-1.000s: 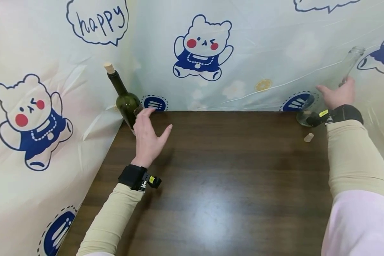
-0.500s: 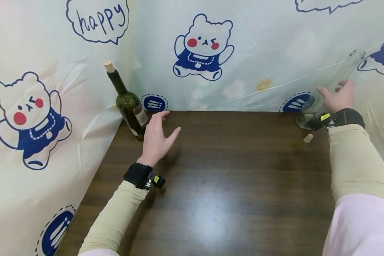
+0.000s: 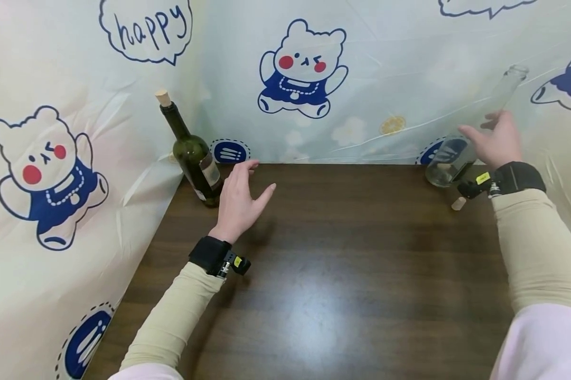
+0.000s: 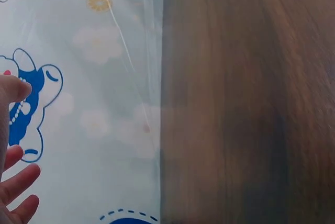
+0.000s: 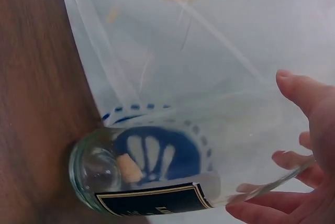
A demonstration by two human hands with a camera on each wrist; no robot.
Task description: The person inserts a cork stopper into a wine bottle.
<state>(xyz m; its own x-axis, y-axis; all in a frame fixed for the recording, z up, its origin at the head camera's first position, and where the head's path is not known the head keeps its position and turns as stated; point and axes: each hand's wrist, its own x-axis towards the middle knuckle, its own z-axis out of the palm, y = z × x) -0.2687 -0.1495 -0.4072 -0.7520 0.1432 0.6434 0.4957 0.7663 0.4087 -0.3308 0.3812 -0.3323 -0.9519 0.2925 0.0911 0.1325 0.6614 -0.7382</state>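
On the right, my right hand (image 3: 496,140) holds a tall clear glass bottle (image 5: 162,156) around its body, thumb on one side and fingers on the other. The bottle's mouth (image 3: 517,71) is uncovered, and it carries a dark, gold-edged label (image 5: 157,201). A tan piece (image 5: 128,169) shows through its glass; I cannot tell whether it is inside. A loose cork (image 3: 458,203) lies on the table nearby. My left hand (image 3: 241,199), fingers relaxed and apart, holds nothing. Just left of it stands a green wine bottle (image 3: 192,153) with a cork (image 3: 162,97) in its neck.
The dark wooden table (image 3: 342,253) meets a printed sheet (image 3: 380,79) that hangs along its back and sides. The green bottle stands in the back left corner; the clear bottle is close to the back right corner.
My left hand has moved right, away from the green bottle, whose label shows again. My right hand and the clear bottle have shifted slightly left together. The loose cork stays put.
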